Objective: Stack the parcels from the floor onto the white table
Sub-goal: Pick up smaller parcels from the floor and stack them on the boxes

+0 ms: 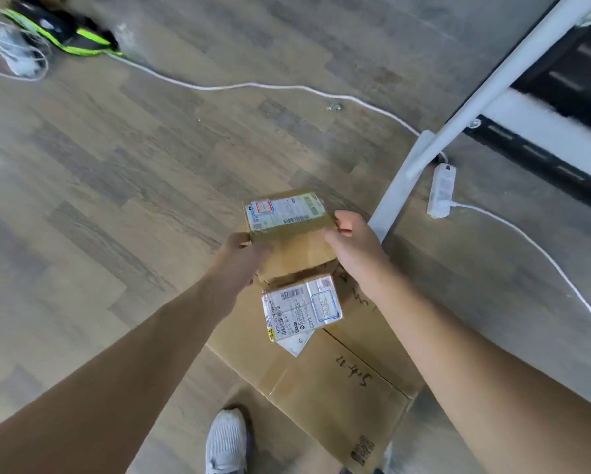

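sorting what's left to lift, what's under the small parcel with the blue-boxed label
The small parcel rests on a large brown cardboard box; a white paper corner pokes out beneath it. The rest of that paper is covered, as is the box's inside.

The 2 bare arms reach forward and down. The left hand grips the left edge of a cardboard parcel; the right hand clasps its right edge.
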Demonstrator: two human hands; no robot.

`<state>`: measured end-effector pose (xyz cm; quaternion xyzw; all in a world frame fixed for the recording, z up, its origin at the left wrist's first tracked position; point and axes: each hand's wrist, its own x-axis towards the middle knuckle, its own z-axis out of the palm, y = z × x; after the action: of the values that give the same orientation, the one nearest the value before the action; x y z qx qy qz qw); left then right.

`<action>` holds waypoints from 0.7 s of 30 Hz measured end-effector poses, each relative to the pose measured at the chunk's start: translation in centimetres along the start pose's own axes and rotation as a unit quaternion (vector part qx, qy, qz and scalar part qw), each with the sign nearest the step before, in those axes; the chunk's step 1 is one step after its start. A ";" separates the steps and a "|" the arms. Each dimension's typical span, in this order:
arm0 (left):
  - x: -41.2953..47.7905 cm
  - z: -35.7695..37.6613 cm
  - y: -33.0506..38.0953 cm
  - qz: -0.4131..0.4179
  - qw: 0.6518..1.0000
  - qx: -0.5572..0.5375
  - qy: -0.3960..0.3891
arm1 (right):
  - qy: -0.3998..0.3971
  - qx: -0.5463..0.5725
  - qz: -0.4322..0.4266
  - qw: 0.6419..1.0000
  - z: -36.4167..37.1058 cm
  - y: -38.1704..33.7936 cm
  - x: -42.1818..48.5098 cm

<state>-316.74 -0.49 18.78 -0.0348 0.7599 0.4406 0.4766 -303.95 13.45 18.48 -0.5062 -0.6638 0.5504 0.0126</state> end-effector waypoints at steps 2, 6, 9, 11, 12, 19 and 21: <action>-4.1 -0.2 3.2 0.001 0.999 -0.048 -0.011 | 0.016 0.010 0.004 1.000 -2.6 -3.6 -2.9; -12.9 0.0 9.1 0.033 0.996 -0.083 -0.013 | 0.071 -0.012 0.006 0.997 -8.4 -10.6 -10.2; -19.7 -0.3 13.3 0.046 0.993 -0.093 -0.053 | 0.101 -0.016 0.006 0.995 -12.6 -15.2 -17.2; -24.1 -0.6 15.5 0.047 0.989 -0.096 -0.102 | 0.132 0.007 0.003 0.991 -15.3 -17.3 -22.1; -26.2 -0.8 16.4 0.045 0.986 -0.101 -0.127 | 0.145 0.015 0.003 0.989 -16.6 -18.2 -24.2; -40.3 2.6 21.3 0.092 0.965 -0.056 -0.240 | 0.234 0.045 -0.022 0.971 -25.9 -23.1 -36.4; -43.8 4.2 22.4 0.115 0.957 -0.052 -0.260 | 0.263 0.047 -0.034 0.963 -29.1 -24.1 -39.7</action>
<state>-300.58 0.02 65.43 0.1442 0.5849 0.5250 0.6013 -283.78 9.97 69.29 -0.6092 -0.6275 0.4274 0.2290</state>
